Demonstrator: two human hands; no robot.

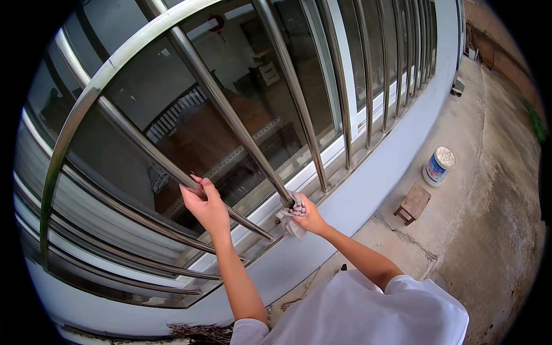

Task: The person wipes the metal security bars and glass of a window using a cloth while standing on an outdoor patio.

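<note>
A metal window bar [144,138] is being grasped by the left grip [208,208]. A crumpled greyish cloth [293,217] is being clenched in the right grip [311,218] — against the neighbouring upright's [232,115] foot.

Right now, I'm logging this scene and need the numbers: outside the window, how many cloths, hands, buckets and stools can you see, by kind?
Cloth: 1
Hands: 2 (left hand on a metal bar, right hand holding the cloth)
Bucket: 1
Stool: 1
Total: 5
</note>
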